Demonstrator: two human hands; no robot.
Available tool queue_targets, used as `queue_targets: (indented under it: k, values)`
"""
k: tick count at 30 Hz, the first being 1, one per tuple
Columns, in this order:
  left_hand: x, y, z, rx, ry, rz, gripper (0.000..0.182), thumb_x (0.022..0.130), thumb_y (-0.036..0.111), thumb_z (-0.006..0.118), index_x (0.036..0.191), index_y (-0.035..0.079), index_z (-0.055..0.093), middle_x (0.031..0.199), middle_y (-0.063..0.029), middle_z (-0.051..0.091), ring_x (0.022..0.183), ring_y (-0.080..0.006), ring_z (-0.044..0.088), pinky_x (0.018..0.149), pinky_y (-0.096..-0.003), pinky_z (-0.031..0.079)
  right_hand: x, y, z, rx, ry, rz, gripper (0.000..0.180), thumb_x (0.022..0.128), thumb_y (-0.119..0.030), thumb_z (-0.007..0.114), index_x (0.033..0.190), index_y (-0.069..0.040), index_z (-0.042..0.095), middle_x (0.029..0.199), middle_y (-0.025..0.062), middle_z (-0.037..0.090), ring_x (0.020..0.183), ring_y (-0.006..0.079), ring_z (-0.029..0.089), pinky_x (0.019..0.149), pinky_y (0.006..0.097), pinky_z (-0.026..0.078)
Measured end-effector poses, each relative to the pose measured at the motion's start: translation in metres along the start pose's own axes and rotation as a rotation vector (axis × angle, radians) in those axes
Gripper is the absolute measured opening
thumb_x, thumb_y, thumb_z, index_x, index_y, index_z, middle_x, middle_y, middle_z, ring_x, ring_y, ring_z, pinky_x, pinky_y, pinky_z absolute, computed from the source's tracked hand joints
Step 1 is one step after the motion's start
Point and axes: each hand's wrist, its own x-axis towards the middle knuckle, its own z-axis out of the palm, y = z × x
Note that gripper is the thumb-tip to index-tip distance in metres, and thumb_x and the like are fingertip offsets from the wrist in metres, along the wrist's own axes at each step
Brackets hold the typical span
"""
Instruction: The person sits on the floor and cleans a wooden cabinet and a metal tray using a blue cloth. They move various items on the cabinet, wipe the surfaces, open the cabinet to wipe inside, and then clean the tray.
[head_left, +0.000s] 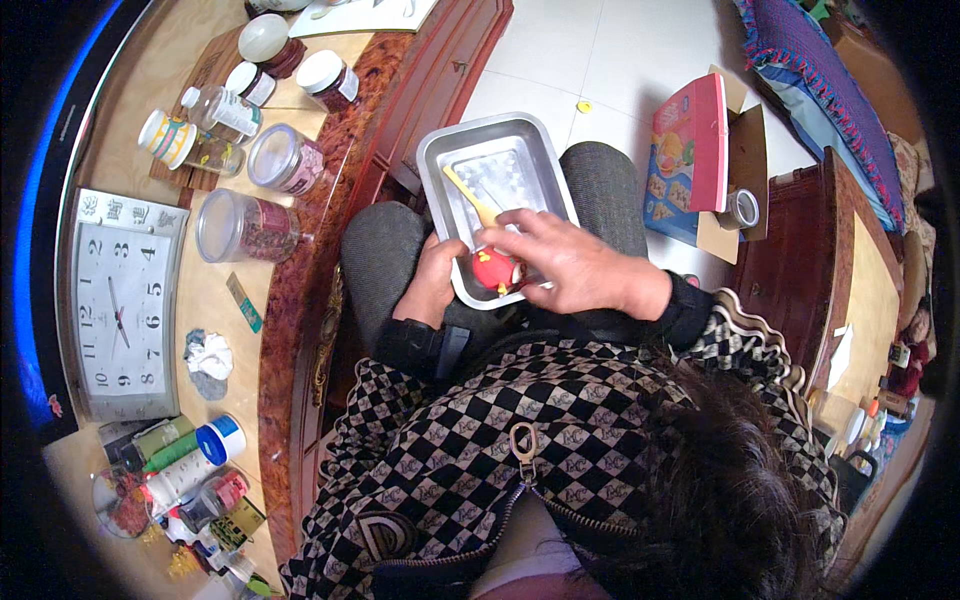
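Observation:
A rectangular metal tray (556, 180) rests on my lap, tilted in view. My left hand (429, 279) grips its left rim near the close end, thumb over the edge. Inside, at the close end, sits a round red figure (493, 268) with small yellow pieces on it; what it is made of I cannot tell. My right hand (574, 262) is bent over the figure, fingers above and thumb beside it; the hand hides whether it grips the figure. A yellow stick-like tool (466, 191) slants across the tray floor, its wider end reaching my right fingertips.
Left, a wooden cabinet top holds a clock (124, 307), plastic jars (247, 229), crumpled tissue (208, 356) and a pile of bottles (180, 472). On the tiled floor, right, stands an open cardboard box (686, 150) with a can (741, 208). A yellow disc (584, 107) lies beyond my knees.

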Motion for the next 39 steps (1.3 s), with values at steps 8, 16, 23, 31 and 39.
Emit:
queue_targets:
  k: [8,16,23,31,39]
  values:
    - [0.005,-0.002,-0.003,0.032,0.046,0.002,0.053,0.071,-0.002,0.049,0.124,-0.006,0.057,0.11,-0.0164,0.067,0.098,-0.0272,0.067,0.09,-0.0371,0.052,0.017,0.008,0.028,0.079,-0.058,-0.008,0.068,0.069,-0.009,0.072,0.132,-0.017,0.048,0.104,0.0166,0.055,0.1,0.0394,0.06,0.082,0.0476,0.053]
    - [0.009,-0.006,-0.014,0.034,0.01,-0.02,0.049,0.073,0.002,0.052,0.121,-0.005,0.059,0.107,-0.0155,0.068,0.096,-0.0278,0.068,0.087,-0.0397,0.055,0.015,0.035,0.01,0.551,0.133,0.22,0.056,0.074,-0.015,0.072,0.124,-0.005,0.05,0.11,0.0128,0.058,0.105,0.0216,0.06,0.094,0.0329,0.048]
    - [0.014,-0.003,0.003,-0.053,0.017,-0.012,0.05,0.077,0.002,0.058,0.127,-0.001,0.057,0.11,-0.0123,0.067,0.099,-0.0258,0.068,0.087,-0.0382,0.055,0.071,-0.016,-0.037,0.553,0.172,0.19,0.064,0.077,-0.016,0.073,0.133,-0.006,0.044,0.115,0.0075,0.054,0.108,0.0172,0.055,0.096,0.0318,0.045]
    - [0.003,0.007,0.016,-0.009,-0.01,0.152,0.053,0.078,0.0,0.057,0.131,0.002,0.055,0.114,-0.0102,0.065,0.104,-0.025,0.065,0.09,-0.0375,0.053,0.176,-0.135,0.014,0.28,-0.041,-0.374,0.059,0.074,-0.012,0.073,0.128,-0.004,0.05,0.116,0.0227,0.058,0.108,0.0401,0.061,0.094,0.0432,0.049]
    - [-0.008,0.003,-0.009,-0.092,0.014,0.079,0.056,0.077,-0.001,0.054,0.132,0.002,0.054,0.115,-0.0101,0.064,0.105,-0.0245,0.064,0.091,-0.0368,0.052,0.264,-0.175,0.13,0.06,-0.038,-0.316,0.061,0.074,-0.018,0.068,0.129,0.001,0.05,0.108,0.029,0.056,0.103,0.0461,0.058,0.09,0.053,0.049]
